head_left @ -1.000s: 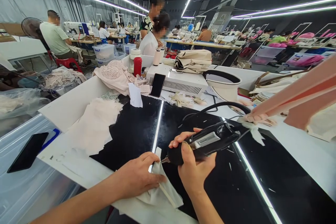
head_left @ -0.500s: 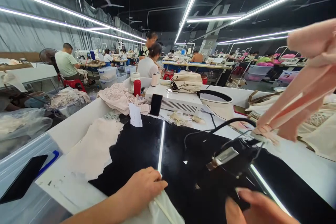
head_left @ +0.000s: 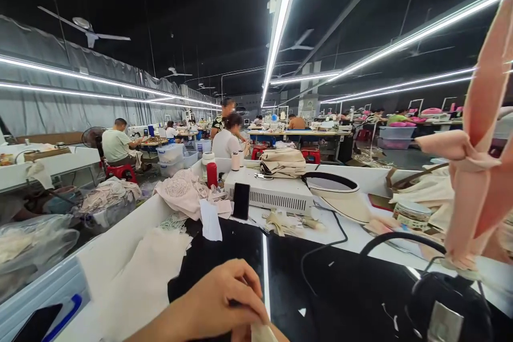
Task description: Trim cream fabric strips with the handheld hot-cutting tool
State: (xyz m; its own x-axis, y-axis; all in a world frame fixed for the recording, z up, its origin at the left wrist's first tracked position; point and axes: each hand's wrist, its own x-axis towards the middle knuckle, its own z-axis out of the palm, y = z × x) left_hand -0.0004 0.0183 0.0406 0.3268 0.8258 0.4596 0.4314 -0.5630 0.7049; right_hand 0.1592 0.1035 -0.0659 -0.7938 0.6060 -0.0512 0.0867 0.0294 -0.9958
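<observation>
My left hand (head_left: 222, 294) is at the bottom centre, over the glossy black work surface (head_left: 224, 246). Its fingers and thumb are pinched together on a piece of cream fabric (head_left: 263, 333), which mostly falls below the picture's edge. Close against it, a sliver of my right hand (head_left: 279, 334) shows at the bottom edge; its fingers are hidden behind the left hand and the frame edge. Right of both hands stands a black device with a metal plate (head_left: 445, 321). Pink cloth strips (head_left: 467, 208) are knotted above it.
Pale cut fabric (head_left: 138, 272) lies at the left. Along the back are a phone (head_left: 241, 201), a white vented box (head_left: 272, 195), a red bottle (head_left: 212, 175), folded cloth (head_left: 282, 163), a sun visor (head_left: 340, 197) and a jar (head_left: 412, 215). A black cable (head_left: 401, 236) arches at the right. Co-workers sit beyond.
The view has tilted up and shifted. My right hand, previously apart at the lower right with fingers spread, has come over to my left hand. The left hand still grips the cream fabric.
</observation>
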